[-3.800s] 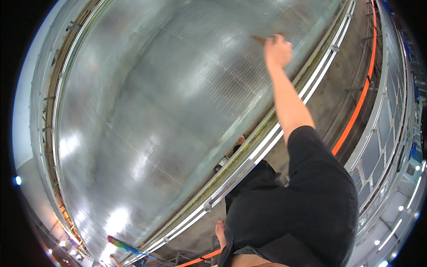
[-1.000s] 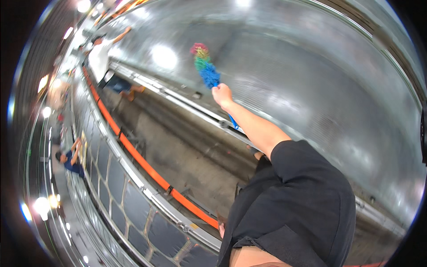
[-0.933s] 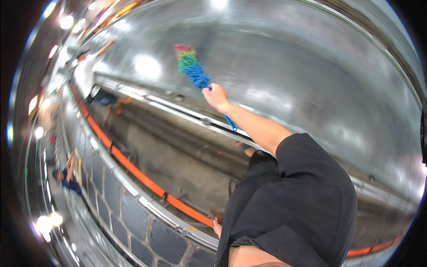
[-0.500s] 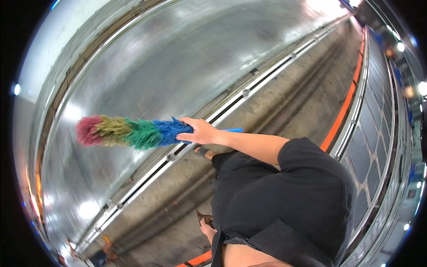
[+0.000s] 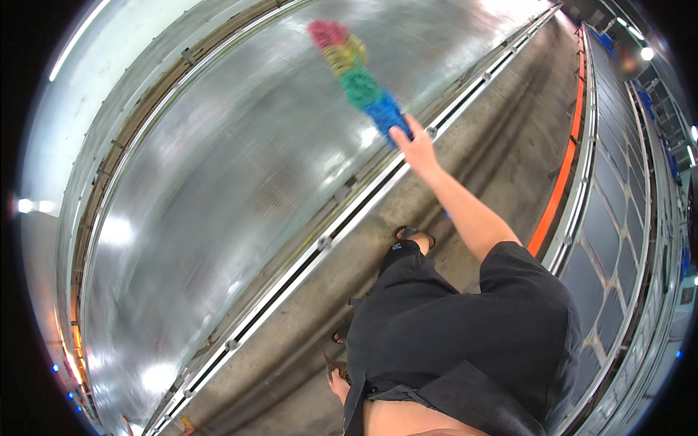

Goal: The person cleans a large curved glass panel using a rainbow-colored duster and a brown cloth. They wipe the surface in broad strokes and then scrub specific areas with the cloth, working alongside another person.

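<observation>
My right hand is closed round the handle end of a fluffy duster, banded red, yellow, green and blue. My right arm stretches out over a metal rail. The duster lies over or against a long, shiny grey sheet-like surface; whether its tip touches I cannot tell, as it is slightly blurred. Low beside my body, my left hand is closed on a crumpled brown cloth-like thing, partly hidden by my dark clothing.
A slotted metal rail edges the shiny surface. Between it and an orange strip runs a brown concrete walkway, where my sandalled foot stands. To the right lies a second railed frame with grey panels.
My right hand has swung the duster away and to the right, from pointing left to pointing up the picture. My feet have shifted along the walkway. The person at lower left has mostly left view.
</observation>
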`<state>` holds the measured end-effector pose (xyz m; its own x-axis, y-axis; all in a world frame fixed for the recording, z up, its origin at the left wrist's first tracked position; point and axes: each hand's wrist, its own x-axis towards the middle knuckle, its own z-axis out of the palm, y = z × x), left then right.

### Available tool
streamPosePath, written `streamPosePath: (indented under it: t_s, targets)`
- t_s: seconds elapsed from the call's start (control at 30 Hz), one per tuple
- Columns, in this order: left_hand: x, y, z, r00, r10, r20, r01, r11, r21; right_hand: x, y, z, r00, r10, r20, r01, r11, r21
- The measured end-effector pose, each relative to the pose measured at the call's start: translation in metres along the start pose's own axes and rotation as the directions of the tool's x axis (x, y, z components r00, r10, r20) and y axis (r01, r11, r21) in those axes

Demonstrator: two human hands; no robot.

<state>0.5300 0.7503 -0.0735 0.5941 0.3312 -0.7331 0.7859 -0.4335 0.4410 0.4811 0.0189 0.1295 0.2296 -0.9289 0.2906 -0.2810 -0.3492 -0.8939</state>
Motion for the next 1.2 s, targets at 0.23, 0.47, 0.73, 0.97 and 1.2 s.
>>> streamPosePath:
  t_s: [0.23, 0.47, 0.73, 0.97, 1.2]
  targets:
    - [-0.137, -0.015, 0.158, 0.996, -0.087, 0.030, 0.092, 0.965, -0.244, 0.286, 0.226, -0.183, 0.953, -0.100, -0.285, -0.071, 0.843, -0.533]
    - [-0.233, 0.008, 0.203, 0.996, 0.067, -0.062, -0.072, 0.993, -0.089, 0.304, 0.306, -0.140, 0.956, 0.283, 0.075, -0.142, 0.673, -0.726]
    - [-0.293, 0.126, 0.279, 0.996, 0.061, -0.063, -0.064, 0.997, -0.044, 0.225, 0.194, -0.046, 0.406, 0.076, 0.911, 0.298, 0.931, -0.211]
    - [-0.292, 0.045, 0.229, 0.973, -0.075, -0.217, 0.009, 0.957, -0.288, 0.266, 0.197, -0.084, 0.807, 0.041, 0.589, 0.086, 0.979, -0.187]
    - [-0.332, -0.064, 0.254, 0.910, -0.361, -0.205, 0.191, 0.803, -0.565, 0.231, 0.250, -0.051, 0.796, 0.024, 0.605, 0.298, 0.854, -0.426]
